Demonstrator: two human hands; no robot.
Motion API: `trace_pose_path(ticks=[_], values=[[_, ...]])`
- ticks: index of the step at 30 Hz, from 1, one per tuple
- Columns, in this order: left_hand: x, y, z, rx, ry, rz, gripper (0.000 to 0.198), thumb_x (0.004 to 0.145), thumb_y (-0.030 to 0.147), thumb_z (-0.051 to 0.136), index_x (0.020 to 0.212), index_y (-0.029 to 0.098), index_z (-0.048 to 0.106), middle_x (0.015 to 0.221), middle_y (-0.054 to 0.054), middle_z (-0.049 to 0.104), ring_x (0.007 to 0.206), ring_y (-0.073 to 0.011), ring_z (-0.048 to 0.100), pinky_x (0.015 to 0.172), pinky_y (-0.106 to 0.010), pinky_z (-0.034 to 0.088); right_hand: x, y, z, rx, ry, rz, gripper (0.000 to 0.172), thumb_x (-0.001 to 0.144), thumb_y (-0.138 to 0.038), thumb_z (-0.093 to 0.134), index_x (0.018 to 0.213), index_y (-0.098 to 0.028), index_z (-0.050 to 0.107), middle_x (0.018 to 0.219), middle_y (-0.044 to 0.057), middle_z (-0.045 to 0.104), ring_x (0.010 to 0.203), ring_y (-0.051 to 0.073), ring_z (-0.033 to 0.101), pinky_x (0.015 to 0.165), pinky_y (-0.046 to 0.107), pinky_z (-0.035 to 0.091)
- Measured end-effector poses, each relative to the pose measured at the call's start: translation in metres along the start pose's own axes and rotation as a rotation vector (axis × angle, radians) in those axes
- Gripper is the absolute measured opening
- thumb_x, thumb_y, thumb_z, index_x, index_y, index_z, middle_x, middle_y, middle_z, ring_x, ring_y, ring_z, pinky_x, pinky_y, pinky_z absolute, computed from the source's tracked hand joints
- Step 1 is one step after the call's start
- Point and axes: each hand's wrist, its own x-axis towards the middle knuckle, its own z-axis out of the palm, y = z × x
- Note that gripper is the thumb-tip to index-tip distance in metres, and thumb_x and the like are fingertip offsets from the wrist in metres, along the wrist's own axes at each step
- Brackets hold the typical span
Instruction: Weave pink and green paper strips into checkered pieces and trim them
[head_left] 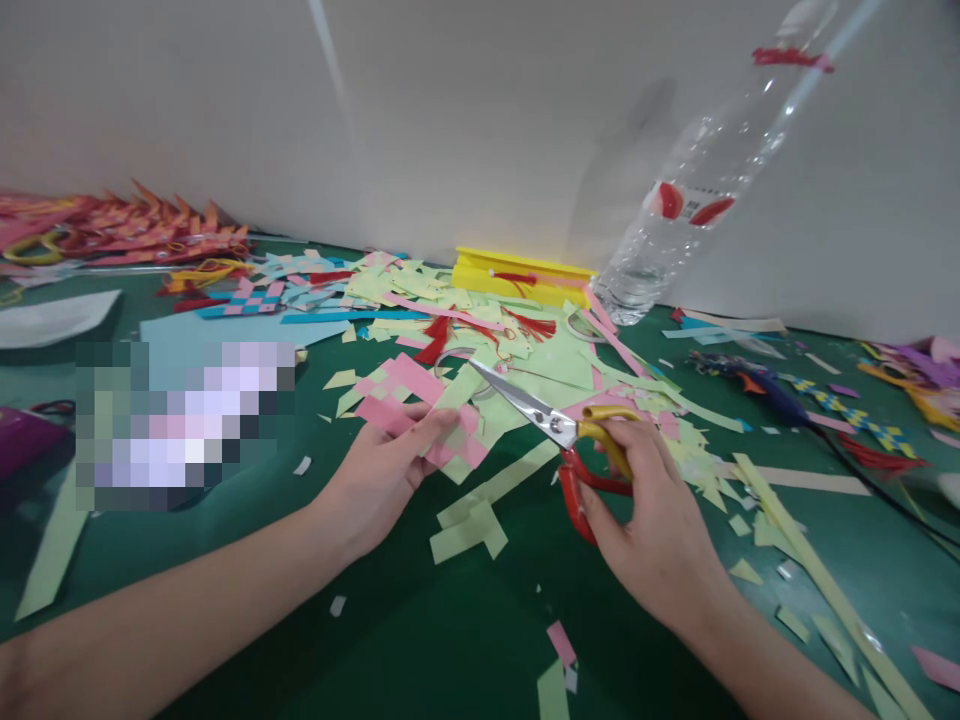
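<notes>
My left hand (390, 470) pinches a woven piece of pink and pale green paper strips (457, 462) near the middle of the view. In my right hand (646, 500) is a pair of scissors (559, 428) with red and yellow handles. The blades are parted, and their tips point left toward a green strip end of the woven paper. Whether the blades touch the strip, I cannot tell. Just below lie loose pale green strips (472, 530) on the green table.
Green, pink and blue paper scraps (390, 285) are heaped at the back with red tassels (435, 338). A folded yellow paper (525, 280) lies against the wall beside a clear plastic bottle (682, 210). Red-orange folded paper (150, 235) sits back left; a dark cable (862, 465) runs right.
</notes>
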Motion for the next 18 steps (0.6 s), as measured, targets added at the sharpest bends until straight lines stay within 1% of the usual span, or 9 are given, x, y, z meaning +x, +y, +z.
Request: trace_pose_path(ticks=[3,5,7,9,11,13,16,18], values=[[-0.0007,-0.0007,0.0002,0.018,-0.020,0.020,0.013,0.071,0.030,0.076,0.073,0.018,0.072,0.070,0.002,0.059,0.068,-0.0095,0.055,0.063,-0.019,0.050,-0.0009,-0.0017,-0.0003,-0.023,-0.023,-0.018,0.050,0.080,-0.040,0.051,0.122,-0.016,0.037,0.120,0.018,0.051,0.110,0.033,0.052,0.080,0.045,0.051],[-0.0007,-0.0016,0.0002,0.014,-0.026,0.034,0.012,0.070,0.029,0.076,0.070,0.018,0.072,0.071,0.002,0.059,0.068,-0.0089,0.054,0.062,-0.018,0.050,-0.0016,-0.0036,0.0000,-0.054,-0.041,-0.036,0.055,0.079,-0.044,0.053,0.123,-0.015,0.037,0.123,0.019,0.049,0.114,0.035,0.049,0.083,0.047,0.049],[-0.0005,-0.0021,0.0003,0.005,-0.016,0.049,0.012,0.067,0.028,0.078,0.066,0.018,0.071,0.070,0.002,0.059,0.065,-0.0086,0.053,0.058,-0.017,0.048,-0.0022,-0.0053,0.0009,-0.080,-0.050,-0.059,0.054,0.079,-0.044,0.052,0.122,-0.015,0.037,0.123,0.020,0.049,0.116,0.036,0.047,0.084,0.049,0.048],[-0.0010,-0.0017,0.0010,0.022,0.003,0.052,0.012,0.063,0.025,0.080,0.062,0.018,0.070,0.065,0.003,0.057,0.061,-0.0085,0.051,0.053,-0.017,0.046,-0.0027,-0.0063,0.0019,-0.090,-0.053,-0.084,0.052,0.079,-0.043,0.052,0.121,-0.015,0.038,0.122,0.019,0.049,0.116,0.035,0.047,0.086,0.050,0.047],[-0.0021,-0.0007,0.0020,0.051,0.021,0.044,0.013,0.061,0.022,0.080,0.058,0.017,0.068,0.059,0.003,0.054,0.058,-0.0093,0.050,0.052,-0.018,0.046,-0.0029,-0.0065,0.0026,-0.089,-0.060,-0.094,0.052,0.079,-0.043,0.053,0.121,-0.016,0.038,0.121,0.018,0.050,0.116,0.034,0.047,0.089,0.051,0.045],[-0.0034,0.0002,0.0027,0.063,0.027,0.029,0.014,0.060,0.022,0.080,0.057,0.017,0.068,0.063,0.002,0.057,0.062,-0.0108,0.053,0.055,-0.020,0.047,-0.0025,-0.0062,0.0030,-0.085,-0.077,-0.087,0.053,0.078,-0.043,0.054,0.121,-0.016,0.038,0.121,0.018,0.049,0.117,0.034,0.046,0.091,0.051,0.045],[-0.0041,-0.0001,0.0024,0.063,0.011,0.021,0.013,0.060,0.024,0.080,0.061,0.016,0.070,0.073,0.000,0.062,0.066,-0.0113,0.054,0.058,-0.020,0.048,-0.0010,-0.0056,0.0031,-0.081,-0.103,-0.074,0.053,0.077,-0.042,0.055,0.120,-0.016,0.039,0.122,0.017,0.049,0.118,0.034,0.046,0.091,0.051,0.045],[-0.0039,-0.0007,0.0022,0.064,-0.014,0.038,0.013,0.060,0.024,0.079,0.061,0.016,0.070,0.072,0.000,0.062,0.064,-0.0105,0.053,0.057,-0.020,0.048,-0.0001,-0.0054,0.0029,-0.070,-0.110,-0.067,0.052,0.077,-0.042,0.056,0.119,-0.017,0.039,0.122,0.017,0.049,0.118,0.034,0.046,0.091,0.052,0.045]])
